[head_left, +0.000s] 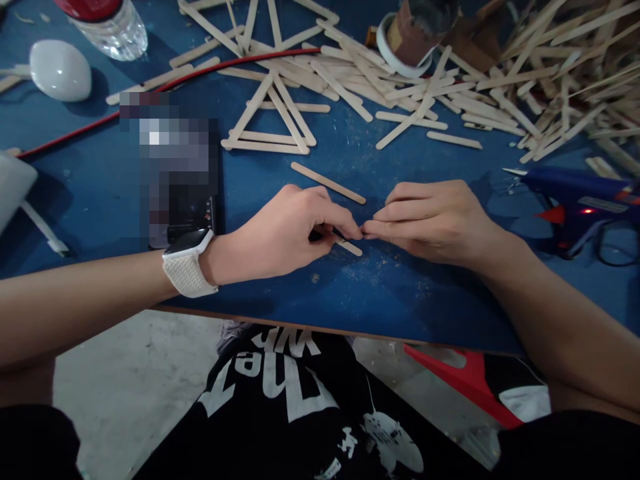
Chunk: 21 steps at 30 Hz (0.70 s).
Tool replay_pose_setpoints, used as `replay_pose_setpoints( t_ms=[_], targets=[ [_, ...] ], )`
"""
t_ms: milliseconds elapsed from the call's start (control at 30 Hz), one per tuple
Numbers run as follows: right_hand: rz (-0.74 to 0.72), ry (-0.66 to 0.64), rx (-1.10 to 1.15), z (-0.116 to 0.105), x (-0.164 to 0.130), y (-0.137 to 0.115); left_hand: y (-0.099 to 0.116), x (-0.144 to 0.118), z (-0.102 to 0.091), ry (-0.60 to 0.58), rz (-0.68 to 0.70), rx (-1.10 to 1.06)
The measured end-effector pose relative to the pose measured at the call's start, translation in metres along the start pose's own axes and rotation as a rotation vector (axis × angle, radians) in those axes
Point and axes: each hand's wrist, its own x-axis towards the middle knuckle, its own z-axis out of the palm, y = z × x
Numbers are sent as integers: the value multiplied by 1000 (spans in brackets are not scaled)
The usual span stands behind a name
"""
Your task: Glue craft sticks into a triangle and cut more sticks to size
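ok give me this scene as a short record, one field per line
surface: blue tabletop
left hand: thumb and fingers bent over a craft stick, whose end sticks out; exact grip hidden
right hand: fingertips together, close to the left fingertips; anything pinched there can't be made out
wrist: smartwatch on the left
beyond the hands: single loose stick; craft-stick triangle; heaped craft sticks at far right
right side: blue glue gun, red light showing
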Motion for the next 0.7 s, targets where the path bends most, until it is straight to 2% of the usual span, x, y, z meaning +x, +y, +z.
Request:
replay_pose_setpoints(
  t_ms=[367,567,700],
  targets=[
    [8,-3,-34,1,-1,-3,1,0,-1,-2,-7,-18],
    [-68,44,-103,2,11,-14,0,0,-2,0,-17,-18],
    [-78,45,-87,-1,12,-12,-1,1,-2,-1,-8,-7]
  ],
)
